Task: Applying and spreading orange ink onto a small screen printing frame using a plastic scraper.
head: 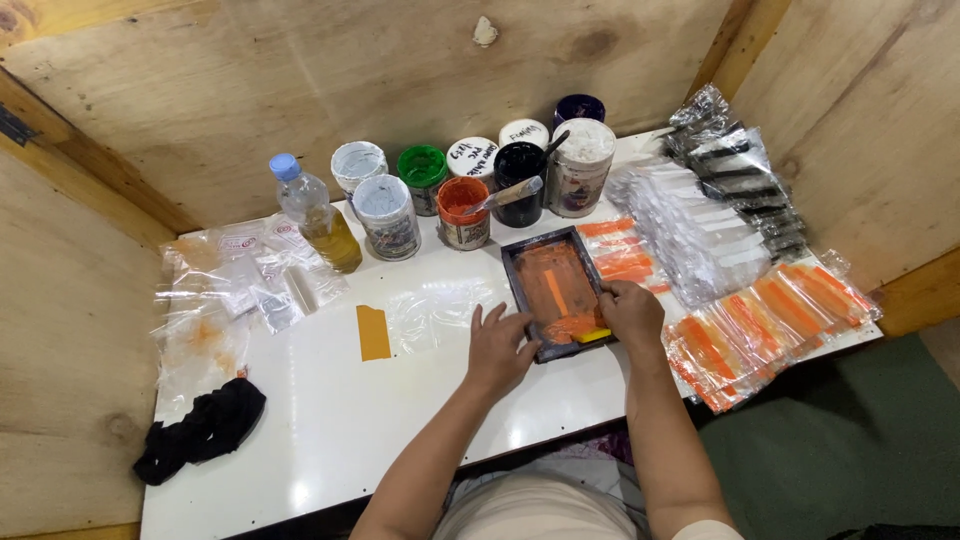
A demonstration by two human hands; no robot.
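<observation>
A small dark-framed printing screen (556,290) smeared with orange ink lies flat on the white table (330,420). My left hand (497,349) rests with spread fingers on the frame's near left edge, pressing it down. My right hand (630,314) is closed on a yellow squeegee (594,335) at the screen's near right corner, in the orange ink. A clear plastic bag (440,310) lies partly under the screen's left side.
Several ink jars (463,212) stand along the back, one with a spatula (510,194) in it, beside a bottle of yellow liquid (318,215). Printed orange bags (770,325) and clear bag stacks (700,225) lie right. Loose bags (225,285), an orange card (373,332) and black cloth (203,428) lie left.
</observation>
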